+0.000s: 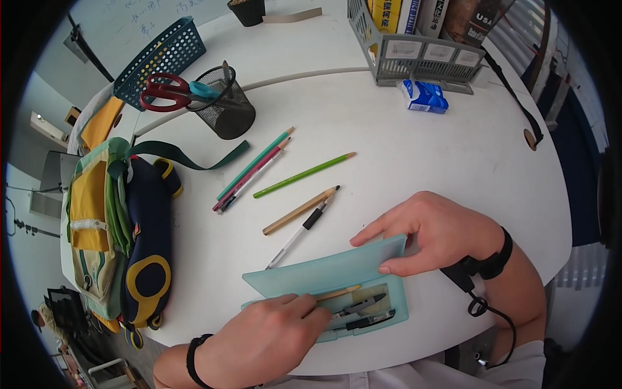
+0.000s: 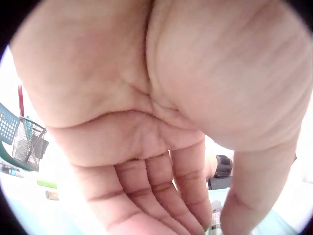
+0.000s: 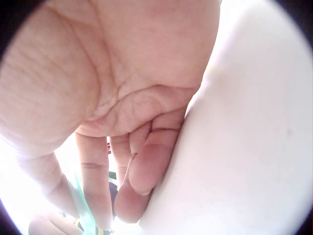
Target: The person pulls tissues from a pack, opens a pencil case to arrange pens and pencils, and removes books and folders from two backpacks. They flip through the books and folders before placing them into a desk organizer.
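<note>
A pale teal pencil case (image 1: 403,305) lies at the table's near edge, its lid (image 1: 324,267) raised. My right hand (image 1: 437,236) pinches the lid's right end between thumb and fingers; the lid's edge (image 3: 83,208) shows between them in the right wrist view. Over the tray's left part, my left hand (image 1: 269,334) reaches in with bent fingers, its fingertips hidden in the head view. Between its thumb and forefinger is a grey-ended pen (image 2: 216,218). Inside the tray lie a grey pen (image 1: 366,305), a black pen (image 1: 372,319) and a wooden pencil (image 1: 340,293).
Beyond the lid lie a clear pen (image 1: 295,241), a brown pencil (image 1: 301,211), a green pencil (image 1: 304,175) and several more pencils. A mesh cup (image 1: 230,117) holds scissors (image 1: 165,94). A backpack (image 1: 146,240) stands left; a blue packet (image 1: 424,97) lies by the book rack (image 1: 421,61).
</note>
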Demonstrator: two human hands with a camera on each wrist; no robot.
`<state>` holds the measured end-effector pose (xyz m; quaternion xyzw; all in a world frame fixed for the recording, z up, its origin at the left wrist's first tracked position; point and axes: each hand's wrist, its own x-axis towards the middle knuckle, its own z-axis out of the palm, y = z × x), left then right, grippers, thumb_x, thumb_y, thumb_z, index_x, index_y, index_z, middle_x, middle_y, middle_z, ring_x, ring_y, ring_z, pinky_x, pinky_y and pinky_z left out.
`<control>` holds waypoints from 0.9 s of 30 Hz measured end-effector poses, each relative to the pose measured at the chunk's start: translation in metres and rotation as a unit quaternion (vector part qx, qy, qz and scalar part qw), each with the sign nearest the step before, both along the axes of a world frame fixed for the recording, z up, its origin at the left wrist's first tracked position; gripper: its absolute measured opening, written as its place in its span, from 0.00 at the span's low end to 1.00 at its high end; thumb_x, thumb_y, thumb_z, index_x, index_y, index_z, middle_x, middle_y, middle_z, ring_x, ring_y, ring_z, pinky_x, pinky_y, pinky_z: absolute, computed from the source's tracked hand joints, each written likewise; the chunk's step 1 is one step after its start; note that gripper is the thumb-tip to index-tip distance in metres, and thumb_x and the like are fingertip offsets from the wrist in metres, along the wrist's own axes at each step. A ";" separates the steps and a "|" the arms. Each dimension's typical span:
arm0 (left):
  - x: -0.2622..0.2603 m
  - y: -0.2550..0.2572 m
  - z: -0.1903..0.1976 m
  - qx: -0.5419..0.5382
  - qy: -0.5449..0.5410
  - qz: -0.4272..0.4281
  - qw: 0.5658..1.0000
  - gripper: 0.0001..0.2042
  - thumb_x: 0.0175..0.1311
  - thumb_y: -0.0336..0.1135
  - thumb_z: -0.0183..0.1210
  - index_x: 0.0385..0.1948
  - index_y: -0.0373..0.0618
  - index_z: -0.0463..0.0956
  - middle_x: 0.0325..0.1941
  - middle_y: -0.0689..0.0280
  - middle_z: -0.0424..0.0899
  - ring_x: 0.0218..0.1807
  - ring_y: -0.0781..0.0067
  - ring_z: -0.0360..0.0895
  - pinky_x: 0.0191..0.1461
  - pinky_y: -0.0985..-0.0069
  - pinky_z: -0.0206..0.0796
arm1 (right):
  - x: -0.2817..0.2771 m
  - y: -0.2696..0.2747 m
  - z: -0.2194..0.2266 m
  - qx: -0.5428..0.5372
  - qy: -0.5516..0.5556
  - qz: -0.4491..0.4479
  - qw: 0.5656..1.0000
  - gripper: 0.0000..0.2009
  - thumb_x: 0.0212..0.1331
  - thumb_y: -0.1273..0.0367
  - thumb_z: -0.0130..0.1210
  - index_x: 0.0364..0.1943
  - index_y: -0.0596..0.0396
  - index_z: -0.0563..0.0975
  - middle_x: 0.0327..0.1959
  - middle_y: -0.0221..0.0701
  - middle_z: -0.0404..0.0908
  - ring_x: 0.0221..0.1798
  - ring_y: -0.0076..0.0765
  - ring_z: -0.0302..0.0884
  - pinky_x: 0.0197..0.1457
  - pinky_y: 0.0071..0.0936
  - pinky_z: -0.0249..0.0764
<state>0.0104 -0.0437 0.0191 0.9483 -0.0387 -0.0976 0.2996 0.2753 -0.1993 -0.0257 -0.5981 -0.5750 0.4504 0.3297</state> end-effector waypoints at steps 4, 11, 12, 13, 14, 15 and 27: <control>0.004 0.000 0.002 0.017 0.018 -0.010 1.000 0.09 0.60 0.25 0.67 0.42 0.42 0.82 0.32 0.63 0.81 0.36 0.59 0.85 0.40 0.64 0.80 | 0.000 -0.001 0.000 0.002 -0.006 -0.003 1.000 0.18 0.57 0.66 0.71 0.50 0.59 0.89 0.54 0.36 0.93 0.33 0.30 0.89 0.43 0.26 0.85; 0.003 0.004 -0.002 -0.048 -0.010 -0.018 0.999 0.11 0.58 0.23 0.67 0.42 0.42 0.84 0.33 0.63 0.81 0.36 0.60 0.86 0.39 0.64 0.80 | -0.002 0.000 0.006 -0.047 -0.005 -0.024 0.999 0.13 0.57 0.70 0.72 0.46 0.59 0.90 0.58 0.37 0.91 0.48 0.31 0.92 0.44 0.25 0.86; 0.002 0.004 -0.002 -0.048 -0.010 -0.017 0.999 0.11 0.58 0.23 0.67 0.42 0.42 0.84 0.33 0.63 0.81 0.36 0.60 0.86 0.39 0.64 0.80 | -0.003 0.000 0.006 -0.047 -0.005 -0.024 0.999 0.13 0.57 0.70 0.72 0.46 0.59 0.90 0.58 0.37 0.91 0.48 0.31 0.92 0.44 0.25 0.86; 0.002 0.003 -0.002 -0.039 -0.012 -0.017 0.999 0.11 0.58 0.23 0.67 0.43 0.41 0.84 0.33 0.63 0.81 0.36 0.60 0.85 0.39 0.65 0.80 | -0.003 0.000 0.006 -0.048 -0.005 -0.022 0.999 0.14 0.57 0.69 0.72 0.47 0.59 0.90 0.58 0.36 0.91 0.48 0.31 0.92 0.44 0.24 0.87; 0.002 0.003 -0.002 -0.030 -0.013 -0.017 0.999 0.11 0.58 0.23 0.67 0.43 0.41 0.85 0.33 0.63 0.81 0.35 0.61 0.85 0.39 0.65 0.80 | -0.003 0.000 0.006 -0.050 -0.006 -0.021 0.999 0.15 0.57 0.69 0.72 0.49 0.59 0.90 0.58 0.36 0.92 0.48 0.31 0.92 0.43 0.24 0.87; 0.000 0.004 -0.004 -0.030 -0.013 -0.017 0.999 0.11 0.58 0.23 0.67 0.43 0.41 0.85 0.33 0.63 0.81 0.35 0.61 0.85 0.39 0.65 0.80 | -0.003 0.000 0.006 -0.050 -0.005 -0.021 0.999 0.15 0.57 0.69 0.72 0.49 0.59 0.90 0.58 0.36 0.92 0.48 0.31 0.92 0.43 0.24 0.87; -0.007 0.025 0.048 -0.014 -0.184 0.073 0.980 0.10 0.45 0.21 0.64 0.29 0.44 0.89 0.27 0.64 0.88 0.27 0.69 0.87 0.31 0.72 0.80 | 0.004 -0.003 -0.006 0.032 -0.004 0.001 0.999 0.14 0.56 0.65 0.72 0.44 0.57 0.91 0.47 0.32 0.93 0.30 0.29 0.86 0.39 0.24 0.82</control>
